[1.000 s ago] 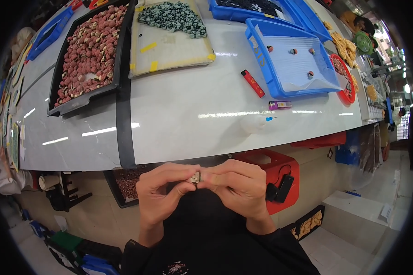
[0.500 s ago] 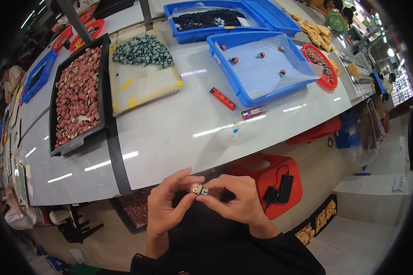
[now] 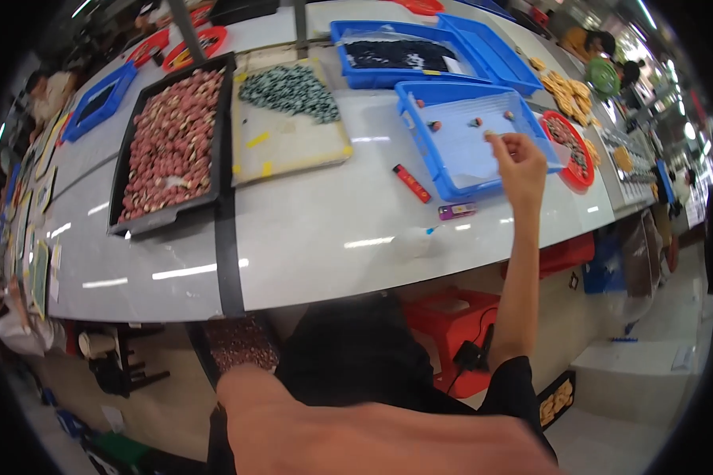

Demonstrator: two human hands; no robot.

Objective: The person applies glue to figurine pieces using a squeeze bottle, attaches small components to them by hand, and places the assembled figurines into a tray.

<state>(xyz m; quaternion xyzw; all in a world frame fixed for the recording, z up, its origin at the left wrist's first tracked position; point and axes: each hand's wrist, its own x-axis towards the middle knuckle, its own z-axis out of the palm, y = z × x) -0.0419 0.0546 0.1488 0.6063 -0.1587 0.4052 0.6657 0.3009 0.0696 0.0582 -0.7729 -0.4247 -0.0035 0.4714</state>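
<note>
Right hand (image 3: 521, 162) reached over blue tray (image 3: 451, 184) on the surface, grip pinched on a tiny piece (image 3: 489, 134) at fingertips. Probably light, hard, easily dropped; best pinched by sides. Left hand's grip not visible.

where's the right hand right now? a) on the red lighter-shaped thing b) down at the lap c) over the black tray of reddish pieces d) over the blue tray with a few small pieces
d: the right hand is stretched out over the near blue tray, fingertips pinching a small piece above the few pieces lying inside it.
</note>
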